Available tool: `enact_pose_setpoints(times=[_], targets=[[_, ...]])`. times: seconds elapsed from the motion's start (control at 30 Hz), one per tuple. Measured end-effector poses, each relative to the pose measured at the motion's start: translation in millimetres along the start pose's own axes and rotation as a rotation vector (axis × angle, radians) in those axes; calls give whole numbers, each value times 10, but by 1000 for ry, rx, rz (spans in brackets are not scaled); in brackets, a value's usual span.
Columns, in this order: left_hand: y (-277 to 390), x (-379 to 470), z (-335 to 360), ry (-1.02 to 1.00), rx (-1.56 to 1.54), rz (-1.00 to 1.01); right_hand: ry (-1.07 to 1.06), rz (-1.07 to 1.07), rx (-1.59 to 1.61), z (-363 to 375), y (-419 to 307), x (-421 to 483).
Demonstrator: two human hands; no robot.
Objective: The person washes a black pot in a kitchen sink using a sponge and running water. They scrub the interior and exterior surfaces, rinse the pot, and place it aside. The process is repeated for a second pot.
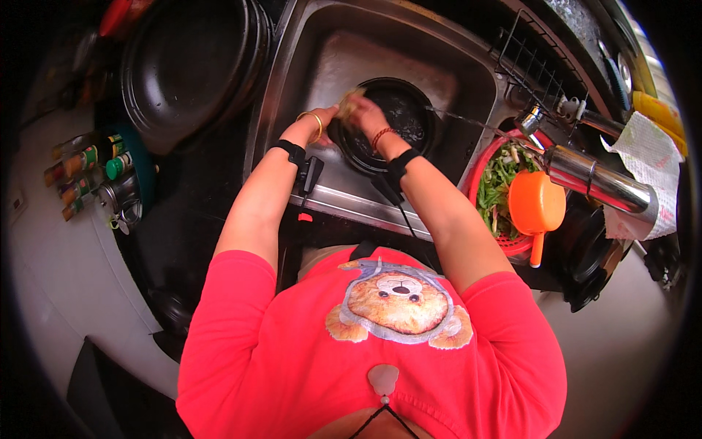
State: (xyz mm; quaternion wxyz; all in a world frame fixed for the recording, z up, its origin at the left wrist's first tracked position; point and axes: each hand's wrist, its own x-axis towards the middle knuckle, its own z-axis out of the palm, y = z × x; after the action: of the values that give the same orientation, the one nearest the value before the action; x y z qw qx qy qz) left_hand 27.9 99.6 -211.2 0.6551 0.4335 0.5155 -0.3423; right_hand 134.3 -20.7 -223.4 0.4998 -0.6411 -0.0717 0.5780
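A round black pan sits in the stainless steel sink, with water and some suds on its dark inner surface. My left hand, wearing a gold bangle, grips the pan's left rim; its fingers are partly hidden. In my right hand is a yellowish scrubbing pad, blurred and pressed near the same rim. A thin stream of water runs from the right into the pan.
Right of the sink, a red colander holds leafy greens and an orange dipper, beneath a chrome tap. A black wire rack stands behind. Large black pans and spice jars are on the left.
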Motion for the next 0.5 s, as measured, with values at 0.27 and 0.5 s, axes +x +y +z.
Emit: enact_pose_setpoints(times=[0.27,0.5], targets=[[33,85,111,103,86,-27,-376,131,-968,-194,310,-415],[75,-53,189,220,246,6,134,-191,-2176,-957,159,-572]])
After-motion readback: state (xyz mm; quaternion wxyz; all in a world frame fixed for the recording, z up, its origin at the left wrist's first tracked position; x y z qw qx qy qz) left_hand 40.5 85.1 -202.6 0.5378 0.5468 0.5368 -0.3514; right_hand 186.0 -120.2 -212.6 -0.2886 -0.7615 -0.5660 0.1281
